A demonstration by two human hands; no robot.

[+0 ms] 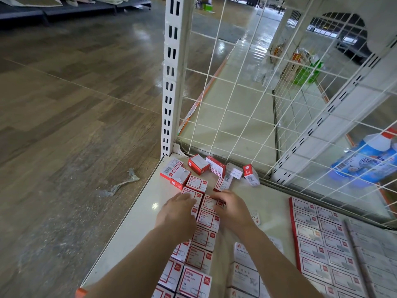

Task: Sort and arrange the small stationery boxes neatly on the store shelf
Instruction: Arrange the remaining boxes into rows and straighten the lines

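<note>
Your left hand (178, 208) lies flat, fingers straight, pressing the far box of the left row (191, 195); your right hand (231, 206) curls its fingers round the far paper clip box (209, 203) of the neighbouring row, apparently to square it against the rest. Both rows run toward you along the shelf (137, 214), faces up, so the labels read alike: "PAPER CLIPS", with a red logo corner too small to make out. Beyond your fingers, loose red boxes (198, 164) lie tumbled by the wire grid (236, 82), unsorted. Rightward, white packs (245, 274) also read "PAPER CLIPS".
</note>
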